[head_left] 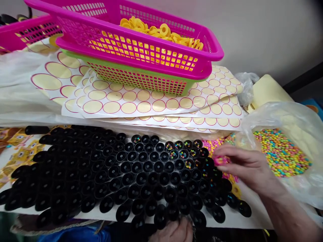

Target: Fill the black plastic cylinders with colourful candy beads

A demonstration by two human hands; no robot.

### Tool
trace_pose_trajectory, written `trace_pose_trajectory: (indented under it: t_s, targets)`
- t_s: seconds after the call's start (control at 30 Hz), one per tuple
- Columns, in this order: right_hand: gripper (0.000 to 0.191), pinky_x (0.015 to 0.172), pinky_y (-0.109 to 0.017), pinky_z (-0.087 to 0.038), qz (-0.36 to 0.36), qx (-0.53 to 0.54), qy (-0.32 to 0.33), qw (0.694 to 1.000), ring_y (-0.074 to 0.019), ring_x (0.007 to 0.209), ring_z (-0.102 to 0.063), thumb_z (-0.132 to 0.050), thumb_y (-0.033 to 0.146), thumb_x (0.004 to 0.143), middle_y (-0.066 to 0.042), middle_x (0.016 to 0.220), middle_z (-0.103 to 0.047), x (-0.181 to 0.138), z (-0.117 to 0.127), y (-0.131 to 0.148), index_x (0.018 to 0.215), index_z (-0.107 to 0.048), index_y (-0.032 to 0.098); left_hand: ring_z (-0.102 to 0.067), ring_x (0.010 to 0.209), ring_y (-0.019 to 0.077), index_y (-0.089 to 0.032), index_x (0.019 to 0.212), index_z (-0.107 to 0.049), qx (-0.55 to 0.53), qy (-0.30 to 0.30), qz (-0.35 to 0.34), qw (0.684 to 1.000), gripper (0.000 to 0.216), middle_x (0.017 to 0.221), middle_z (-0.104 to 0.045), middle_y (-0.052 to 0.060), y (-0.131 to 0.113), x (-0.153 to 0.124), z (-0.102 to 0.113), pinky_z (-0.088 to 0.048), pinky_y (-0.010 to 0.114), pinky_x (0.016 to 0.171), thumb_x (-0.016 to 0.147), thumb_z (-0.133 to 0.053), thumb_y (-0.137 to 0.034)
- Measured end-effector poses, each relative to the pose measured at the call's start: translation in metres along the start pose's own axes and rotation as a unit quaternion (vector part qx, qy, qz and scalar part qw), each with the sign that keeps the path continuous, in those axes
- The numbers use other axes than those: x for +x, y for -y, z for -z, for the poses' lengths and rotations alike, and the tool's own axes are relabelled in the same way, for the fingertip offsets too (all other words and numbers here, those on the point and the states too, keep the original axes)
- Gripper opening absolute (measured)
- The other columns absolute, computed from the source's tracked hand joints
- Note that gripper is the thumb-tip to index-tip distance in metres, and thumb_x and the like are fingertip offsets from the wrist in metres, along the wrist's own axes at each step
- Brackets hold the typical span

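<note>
A dense cluster of upright black tubes [131, 171] stands on the table, mouths open. Several tubes at the far right [184, 149] hold small coloured candy beads. My right hand [242, 164] reaches in from the right with its fingers pinched on a small pink scoop-like piece [220, 160], right above the tubes' right edge. An open clear plastic bag [290, 117] of coloured candy beads [282, 153] lies just behind that hand. My left hand [174, 232] shows only partly at the bottom edge, knuckles curled against the nearest tubes.
Stacked pink baskets [214, 53] sit at the back, the upper one holding yellow rings [161, 30], over a green basket [186, 88]. Sheets of round cream stickers [151, 104] lie beneath them. More loose candy [214, 144] lies beside the tubes. A printed yellow sheet [17, 151] lies left.
</note>
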State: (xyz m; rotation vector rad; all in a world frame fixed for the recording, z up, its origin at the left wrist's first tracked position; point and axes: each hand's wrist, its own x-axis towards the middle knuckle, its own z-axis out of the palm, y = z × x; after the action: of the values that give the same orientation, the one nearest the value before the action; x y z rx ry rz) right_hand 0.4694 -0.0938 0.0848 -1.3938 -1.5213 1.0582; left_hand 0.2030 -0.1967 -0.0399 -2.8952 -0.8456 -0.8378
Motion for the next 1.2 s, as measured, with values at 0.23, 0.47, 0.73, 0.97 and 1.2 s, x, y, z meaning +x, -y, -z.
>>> trace_pose_trajectory:
  t_s: [0.23,0.47,0.73,0.97,1.2]
  targets:
    - [0.009,0.076,-0.032,-0.042,0.074,-0.143,0.097,0.982,-0.0159,0.083,-0.054,-0.060,0.017,0.082,-0.002,0.085,-0.064,0.025,-0.051,0.001,0.089,-0.064,0.020,-0.060,0.067,0.0112,-0.010,0.101,-0.061,-0.058,-0.029,-0.019,0.998,0.025,0.081,-0.068,0.008,0.004,0.004,0.006,-0.051,0.018,0.060,0.085,-0.041,-0.009]
    - [0.008,0.074,-0.032,-0.041,0.120,-0.170,0.099,0.973,-0.0160,0.081,-0.050,-0.058,0.013,0.083,-0.003,0.084,-0.063,0.031,-0.055,0.008,0.087,-0.063,0.018,-0.060,0.066,0.0120,-0.009,0.097,-0.061,-0.053,-0.045,-0.021,0.997,0.020,0.084,-0.067,0.010,0.003,0.006,0.008,-0.051,0.020,0.058,0.084,-0.047,-0.015]
    - [0.018,0.074,-0.036,-0.038,0.208,-0.394,0.157,0.881,-0.0197,0.083,-0.044,-0.047,0.008,0.084,-0.008,0.088,-0.060,0.025,-0.065,0.012,0.084,-0.064,0.015,-0.059,0.062,0.0130,-0.005,0.095,-0.062,-0.083,-0.072,-0.015,0.994,0.027,0.079,-0.067,0.011,0.003,0.011,0.007,-0.049,0.020,0.051,0.083,-0.039,-0.009]
    - [0.023,0.070,-0.038,-0.038,0.206,-0.495,0.187,0.823,-0.0223,0.082,-0.043,-0.047,0.006,0.080,-0.009,0.084,-0.058,0.026,-0.074,0.020,0.091,-0.066,0.015,-0.059,0.063,0.0145,-0.003,0.100,-0.059,-0.112,-0.053,-0.024,0.992,0.035,0.082,-0.066,0.016,0.004,0.007,0.007,-0.049,0.022,0.052,0.086,-0.029,-0.013]
    - [0.017,0.079,-0.037,-0.045,0.141,-0.205,0.046,0.967,-0.0191,0.088,-0.054,-0.058,0.017,0.082,-0.005,0.094,-0.063,0.015,-0.028,0.011,0.096,-0.066,0.023,-0.059,0.065,0.0140,-0.003,0.101,-0.059,-0.099,-0.045,-0.027,0.994,0.035,0.087,-0.066,0.017,0.004,0.007,0.006,-0.049,0.023,0.055,0.085,-0.029,-0.010]
